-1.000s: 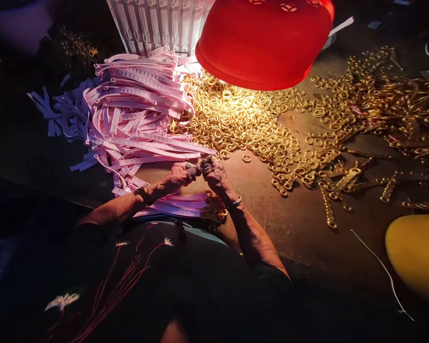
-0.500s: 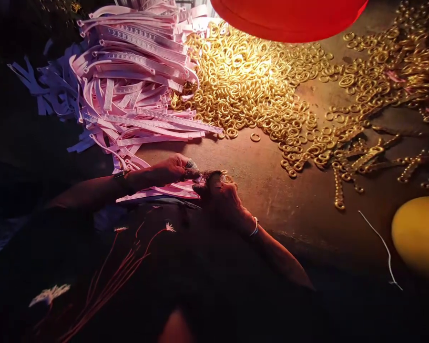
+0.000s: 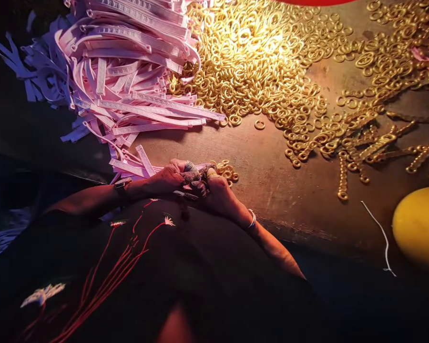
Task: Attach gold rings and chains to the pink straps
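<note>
My left hand point(image 3: 173, 175), with grey finger coverings, is closed at the table's front edge. Its fingertips meet those of my right hand point(image 3: 219, 188), also closed and partly covered in dark fabric. Between them shows a bit of a pink strap point(image 3: 205, 166), pinched by both hands; most of it is hidden by the fingers. Just beyond my right hand lies a small group of gold rings point(image 3: 228, 170). Left of my left hand, a few loose pink straps point(image 3: 130, 167) rest on the table.
A large heap of pink straps point(image 3: 132, 62) fills the back left. Beside it spreads a pile of gold rings point(image 3: 243, 66). Ring-threaded gold strips point(image 3: 375, 147) lie at the right, near a yellow rounded object point(image 3: 420, 226) and a white cord point(image 3: 381, 233). A red lampshade point(image 3: 314, 2) hangs above.
The view has tipped down, so the red shade has mostly left the top. My hands stay together at the table edge; the small ring group beyond my right hand is now more exposed.
</note>
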`<state>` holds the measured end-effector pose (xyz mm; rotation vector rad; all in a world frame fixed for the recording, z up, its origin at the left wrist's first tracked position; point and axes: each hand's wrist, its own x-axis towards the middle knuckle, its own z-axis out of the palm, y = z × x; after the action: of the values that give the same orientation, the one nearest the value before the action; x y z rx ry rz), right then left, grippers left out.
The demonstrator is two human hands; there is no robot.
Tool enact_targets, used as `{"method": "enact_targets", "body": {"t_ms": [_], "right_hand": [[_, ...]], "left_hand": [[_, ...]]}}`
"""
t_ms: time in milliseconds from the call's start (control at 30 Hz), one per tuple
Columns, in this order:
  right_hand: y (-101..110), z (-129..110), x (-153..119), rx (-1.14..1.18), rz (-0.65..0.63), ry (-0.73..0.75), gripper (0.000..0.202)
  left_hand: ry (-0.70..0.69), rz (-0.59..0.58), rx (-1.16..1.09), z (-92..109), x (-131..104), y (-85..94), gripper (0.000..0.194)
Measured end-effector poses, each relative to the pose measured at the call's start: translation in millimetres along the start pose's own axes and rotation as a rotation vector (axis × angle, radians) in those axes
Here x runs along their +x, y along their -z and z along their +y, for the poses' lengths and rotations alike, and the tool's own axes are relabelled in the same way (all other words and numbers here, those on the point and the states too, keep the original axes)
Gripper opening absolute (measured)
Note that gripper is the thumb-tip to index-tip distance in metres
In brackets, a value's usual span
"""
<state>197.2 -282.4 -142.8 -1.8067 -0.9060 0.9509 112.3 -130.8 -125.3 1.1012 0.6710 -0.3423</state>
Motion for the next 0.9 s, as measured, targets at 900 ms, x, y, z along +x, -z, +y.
{"method": "enact_targets", "body": {"t_ms": [900], "right_hand": [[135.0, 138.2, -20.6, -0.774, 0.660, -0.651, 0.031]], "left_hand": [[-0.314, 0.352, 0.725, -13.1, 37.5, 46.4, 0.031]]}}
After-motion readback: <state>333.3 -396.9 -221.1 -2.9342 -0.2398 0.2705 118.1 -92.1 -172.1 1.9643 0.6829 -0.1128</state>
